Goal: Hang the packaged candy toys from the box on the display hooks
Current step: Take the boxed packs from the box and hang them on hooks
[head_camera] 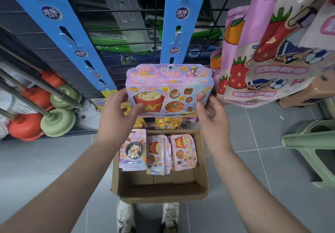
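Quick look from my remote seat. Both hands are on one candy toy pack (169, 89), the pink and purple card with the red fries carton and little burgers on the front. The left hand (119, 113) has its grip pinching the pack's left edge, thumb lying on the front over the fries picture and the other fingers tucked behind. The right hand (212, 118) does the same at the lower right corner, thumb on the front and fingers behind.

The pack is up in the air above the cardboard box (163, 190), face toward me and roughly upright. Its top edge sits just under the bottom end of the right blue hanging strip (174, 24). A second blue strip (59, 28) slants away to the left, and both hang over a dark wire rack (126, 15).

The box stands on the grey tiled floor (45, 160) and has three more packs at its far end. One shows a round black dish (133, 150), and two fries packs (157, 155) (184, 153) sit side by side next to it.

Off to the left there are red and green plungers (58, 122) on metal handles. Pink strawberry pouches (253, 69) hang on the right, with a green plastic stool (311, 151) below them.
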A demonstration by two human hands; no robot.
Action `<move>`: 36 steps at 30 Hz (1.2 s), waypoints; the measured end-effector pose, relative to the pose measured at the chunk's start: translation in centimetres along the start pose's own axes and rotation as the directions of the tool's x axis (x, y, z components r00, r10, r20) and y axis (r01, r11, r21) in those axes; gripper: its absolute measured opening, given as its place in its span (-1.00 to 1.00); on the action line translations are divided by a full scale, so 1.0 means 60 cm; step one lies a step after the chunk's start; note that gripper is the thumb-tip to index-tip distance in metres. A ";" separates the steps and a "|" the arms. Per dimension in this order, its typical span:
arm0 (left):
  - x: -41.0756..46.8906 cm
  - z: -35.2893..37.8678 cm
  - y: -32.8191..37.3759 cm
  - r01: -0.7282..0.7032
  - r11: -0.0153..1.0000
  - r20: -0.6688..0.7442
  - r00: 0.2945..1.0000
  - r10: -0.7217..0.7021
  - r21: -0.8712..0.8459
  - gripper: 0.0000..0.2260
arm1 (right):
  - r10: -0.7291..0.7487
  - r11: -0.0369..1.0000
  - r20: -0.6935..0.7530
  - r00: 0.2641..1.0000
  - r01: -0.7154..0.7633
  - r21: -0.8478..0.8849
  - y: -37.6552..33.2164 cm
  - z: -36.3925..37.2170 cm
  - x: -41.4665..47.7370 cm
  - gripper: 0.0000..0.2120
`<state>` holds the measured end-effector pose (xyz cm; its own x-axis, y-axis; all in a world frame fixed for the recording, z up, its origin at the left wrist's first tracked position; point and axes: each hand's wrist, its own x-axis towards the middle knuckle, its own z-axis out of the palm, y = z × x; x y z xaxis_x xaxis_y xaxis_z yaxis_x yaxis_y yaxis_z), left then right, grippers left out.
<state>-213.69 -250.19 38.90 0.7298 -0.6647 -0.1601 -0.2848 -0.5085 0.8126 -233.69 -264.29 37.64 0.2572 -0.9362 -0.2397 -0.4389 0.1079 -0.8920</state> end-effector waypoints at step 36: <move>-0.115 0.358 -0.407 -0.400 0.561 0.609 0.752 -0.251 0.725 -0.46 | 0.258 0.557 0.298 0.919 0.111 -0.823 0.615 0.062 -0.040 -0.59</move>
<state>-225.14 -244.95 8.12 0.2417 -0.7057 -0.6660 -0.9021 -0.4162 0.1136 -247.28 -256.83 3.89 0.3802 -0.7327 -0.5645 -0.9245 -0.3195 -0.2081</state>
